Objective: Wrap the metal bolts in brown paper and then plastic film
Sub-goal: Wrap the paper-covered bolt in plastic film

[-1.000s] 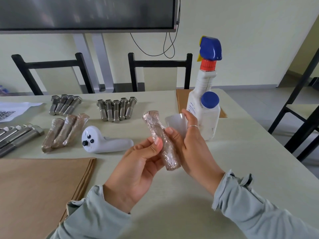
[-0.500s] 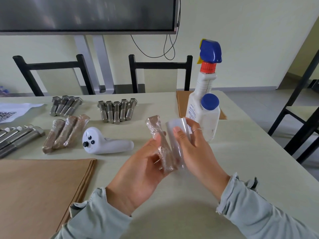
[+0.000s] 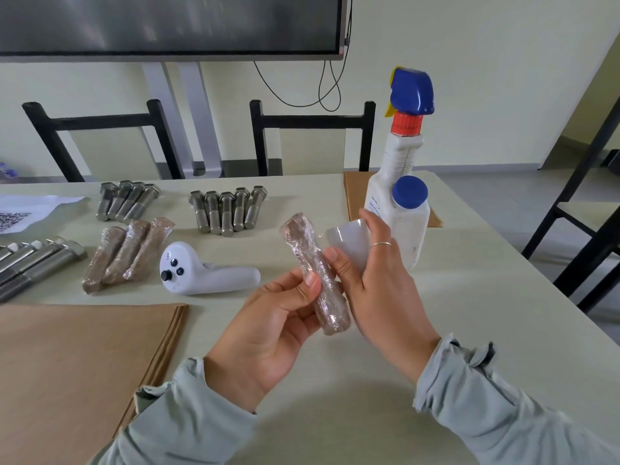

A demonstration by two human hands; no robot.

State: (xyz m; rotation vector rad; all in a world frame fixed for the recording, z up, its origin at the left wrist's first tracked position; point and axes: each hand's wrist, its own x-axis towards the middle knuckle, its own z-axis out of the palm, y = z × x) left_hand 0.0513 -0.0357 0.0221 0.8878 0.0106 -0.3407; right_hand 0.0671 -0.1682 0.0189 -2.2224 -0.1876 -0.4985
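A bolt wrapped in brown paper and clear film (image 3: 313,268) is held tilted above the table. My left hand (image 3: 268,333) grips its lower half with thumb and fingers. My right hand (image 3: 375,283) holds a small roll of plastic film (image 3: 347,238) right beside the bolt, thumb against the wrapping. Three finished wrapped bolts (image 3: 125,253) lie at the left. Bare metal bolts lie in groups: one (image 3: 226,211) at the centre back, another (image 3: 125,201) farther left, longer ones (image 3: 30,260) at the left edge. A stack of brown paper sheets (image 3: 77,367) lies at the front left.
A white handheld controller (image 3: 204,275) lies between the wrapped bolts and my hands. A spray bottle (image 3: 399,152) and a blue-capped bottle (image 3: 411,219) stand behind my right hand, on more brown paper (image 3: 355,193). Black chairs (image 3: 312,135) line the far edge.
The wrapped bolt was turned between my hands, and the film roll moved from in front of the bolt back to its right side. My left hand shifted its grip lower.
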